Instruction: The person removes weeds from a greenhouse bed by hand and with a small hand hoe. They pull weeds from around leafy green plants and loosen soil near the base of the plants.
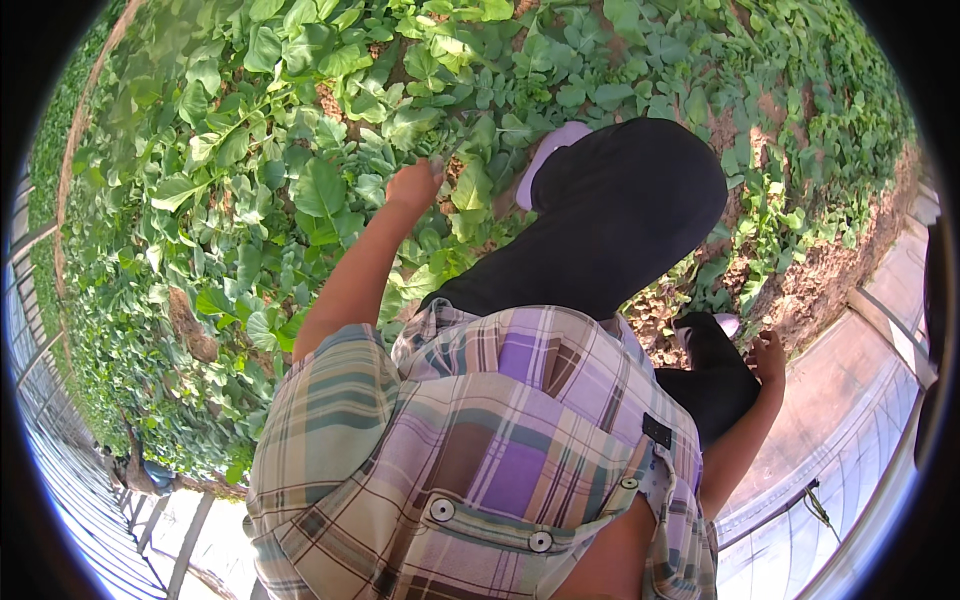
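My left hand point(415, 184) is closed low among broad-leaved green plants point(319, 187), left of my bent knee. A thin greyish tool point(454, 145) sticks out of its fist towards the leaves; its far end blends into the foliage and its kind is unclear. To the right, my right hand point(766, 356) hangs beside my other leg, near the bare soil at the bed's edge. Its fingers are loosely curled and a little apart, with nothing seen in them.
My black trouser leg point(630, 202) and a pale purple shoe point(547, 157) stand among the plants. Translucent plastic sheeting point(840, 397) borders the bed at right. A brown clump point(191, 326) lies among leaves at left. Metal framing point(187, 544) shows at lower left.
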A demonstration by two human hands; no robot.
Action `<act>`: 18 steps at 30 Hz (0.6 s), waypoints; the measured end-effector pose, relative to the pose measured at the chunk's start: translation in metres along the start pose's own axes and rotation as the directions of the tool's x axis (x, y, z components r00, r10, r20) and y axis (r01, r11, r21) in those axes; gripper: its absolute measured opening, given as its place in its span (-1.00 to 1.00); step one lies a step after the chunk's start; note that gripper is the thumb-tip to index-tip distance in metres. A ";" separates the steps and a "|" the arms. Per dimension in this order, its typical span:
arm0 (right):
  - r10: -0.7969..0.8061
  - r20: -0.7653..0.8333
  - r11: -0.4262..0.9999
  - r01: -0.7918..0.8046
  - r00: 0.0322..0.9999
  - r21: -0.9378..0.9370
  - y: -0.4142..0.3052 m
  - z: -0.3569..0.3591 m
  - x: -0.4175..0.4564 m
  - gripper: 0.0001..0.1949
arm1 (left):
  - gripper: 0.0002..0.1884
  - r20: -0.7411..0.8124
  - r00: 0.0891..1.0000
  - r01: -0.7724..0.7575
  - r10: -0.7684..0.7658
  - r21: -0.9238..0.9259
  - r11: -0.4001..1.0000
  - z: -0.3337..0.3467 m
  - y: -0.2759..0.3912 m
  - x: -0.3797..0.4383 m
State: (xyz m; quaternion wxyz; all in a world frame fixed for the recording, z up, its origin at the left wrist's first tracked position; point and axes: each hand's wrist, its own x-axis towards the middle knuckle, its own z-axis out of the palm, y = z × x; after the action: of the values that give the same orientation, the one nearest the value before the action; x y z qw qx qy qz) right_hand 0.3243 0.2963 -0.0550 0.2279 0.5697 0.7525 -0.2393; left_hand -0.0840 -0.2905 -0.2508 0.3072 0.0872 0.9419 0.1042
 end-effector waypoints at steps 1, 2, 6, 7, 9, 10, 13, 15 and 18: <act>0.000 0.002 1.000 0.000 1.000 0.000 0.000 0.001 0.001 -0.71 | -0.52 0.031 0.999 0.007 -0.008 0.014 1.000 0.001 -0.002 0.002; 0.001 0.003 1.000 -0.001 1.000 -0.001 0.000 0.000 0.001 -0.71 | -0.51 0.063 0.998 0.015 -0.016 0.027 1.000 0.002 -0.004 0.004; -0.004 0.003 1.000 0.004 1.000 -0.011 -0.004 0.000 0.001 -0.71 | -0.50 0.041 0.999 0.004 -0.001 -0.074 0.997 0.006 -0.007 0.015; 0.007 0.012 1.000 -0.006 1.000 -0.001 -0.008 0.000 0.000 -0.71 | -0.50 0.030 0.999 -0.038 0.042 -0.100 0.994 0.007 -0.009 0.020; 0.029 0.026 0.999 -0.029 0.999 0.018 -0.012 0.000 -0.001 -0.71 | -0.51 0.037 0.995 -0.088 0.095 -0.156 0.984 0.006 -0.008 0.034; 0.027 0.027 1.000 -0.028 0.999 0.011 -0.014 0.000 0.000 -0.71 | -0.51 0.056 0.993 -0.094 0.106 -0.185 0.978 0.004 -0.005 0.042; 0.022 0.032 1.000 -0.022 0.999 -0.002 -0.015 0.000 0.001 -0.71 | -0.50 0.119 0.987 -0.075 0.107 -0.244 0.967 0.002 0.003 0.063; 0.014 0.038 1.000 -0.013 0.999 -0.002 -0.017 0.000 0.002 -0.71 | -0.48 0.150 0.982 -0.066 0.115 -0.300 0.952 0.004 0.004 0.077; 0.007 0.037 0.999 -0.006 0.999 -0.036 -0.024 0.003 0.007 -0.71 | -0.48 0.086 0.993 -0.055 0.082 -0.281 0.958 0.021 -0.007 0.084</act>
State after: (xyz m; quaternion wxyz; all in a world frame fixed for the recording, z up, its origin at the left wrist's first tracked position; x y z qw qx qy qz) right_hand 0.2996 0.2943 -0.0596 0.2528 0.5635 0.7503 -0.2358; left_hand -0.1390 -0.2756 -0.3161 0.3580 0.0808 0.8983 0.2418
